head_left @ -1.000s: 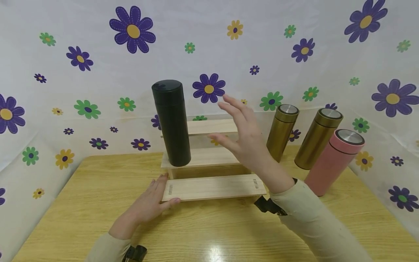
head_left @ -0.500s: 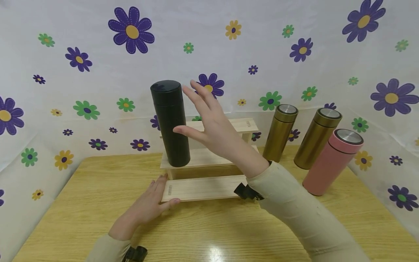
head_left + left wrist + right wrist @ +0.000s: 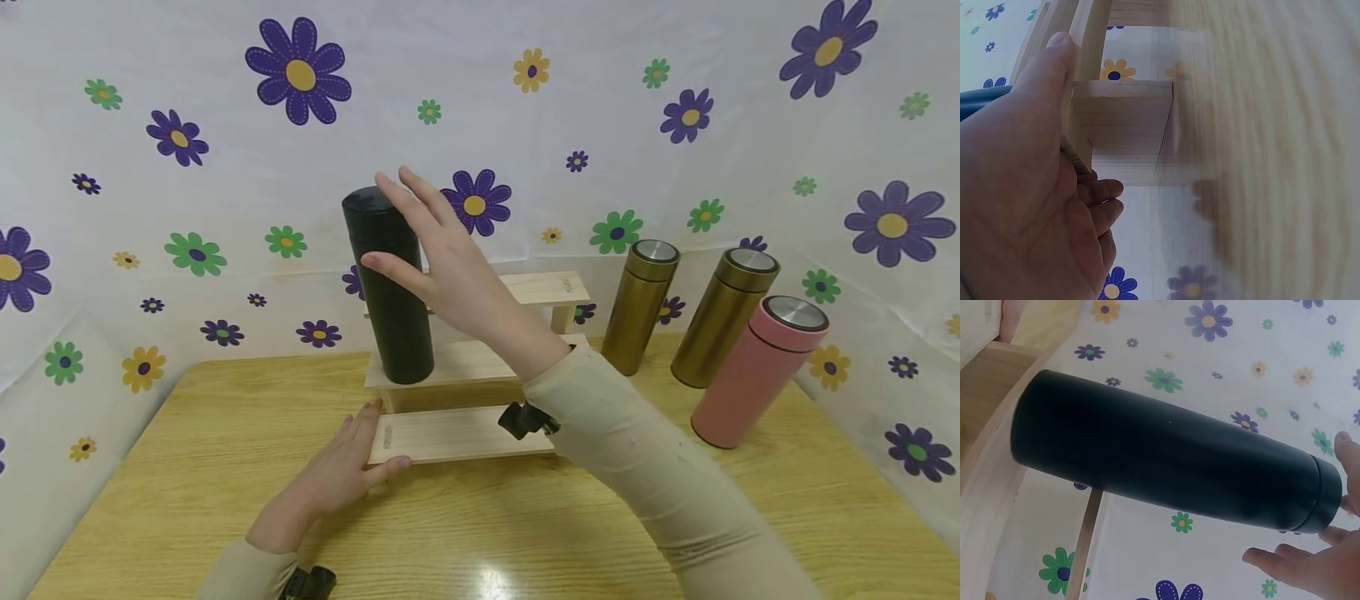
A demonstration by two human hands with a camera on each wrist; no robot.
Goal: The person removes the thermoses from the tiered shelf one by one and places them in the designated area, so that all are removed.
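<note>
A tall black thermos [image 3: 403,333] stands upright on the left part of the middle tier of a wooden tiered shelf [image 3: 457,433]. Beside its upper half is my right hand [image 3: 457,275], fingers spread and thumb pointing left in front of the bottle. In the right wrist view, a gap shows between the thumb [image 3: 1266,562] and the lid end of the thermos [image 3: 1172,453]; whether any finger touches it is unclear. My left hand [image 3: 330,471] holds the left end of the lowest board, thumb along its front edge. The left wrist view shows fingers [image 3: 1104,209] curled at the board.
To the right of the shelf stand two gold thermoses, one [image 3: 641,308] nearer the shelf and one [image 3: 723,321] farther right. A pink thermos [image 3: 757,375] is in front of them. Behind the wooden table [image 3: 480,533] hangs a flower-printed white cloth [image 3: 360,150].
My right hand has moved left across the shelf to the black thermos, its fingers still spread. The left hand keeps its place on the lowest board, and the thermoses have not moved.
</note>
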